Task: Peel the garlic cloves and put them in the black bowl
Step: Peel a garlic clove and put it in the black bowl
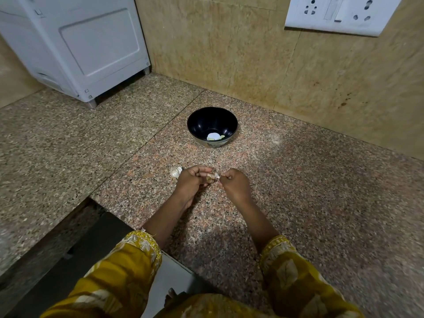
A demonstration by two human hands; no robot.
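The left hand (191,181) grips a garlic clove (210,176), fingers and thumb curled round it so that only its pale, partly skinned end shows past the fingertips. The right hand (234,182) meets it from the other side, its fingers tucked in and its fingertips pinching a small white scrap of skin (219,177) at the clove's exposed end. Both hands hover low over the granite counter (298,191), close together and almost touching at the clove. Just beside the left hand, on its outer side, a white unpeeled piece of garlic (176,172) lies on the counter, partly hidden by the knuckles. Farther back, well apart from the hands and a little towards the wall, stands the black bowl (202,125), upright, with a few pale peeled cloves (215,136) resting on its bottom. Mustard-yellow patterned sleeves (282,260) with embroidered cuffs cover both forearms near the lower edge of the view. Behind the bowl rises a beige tiled wall (229,53), carrying a white socket and switch plate (339,12) at the upper right. At the upper left a white appliance (91,47) stands on short feet on the counter, against the corner.
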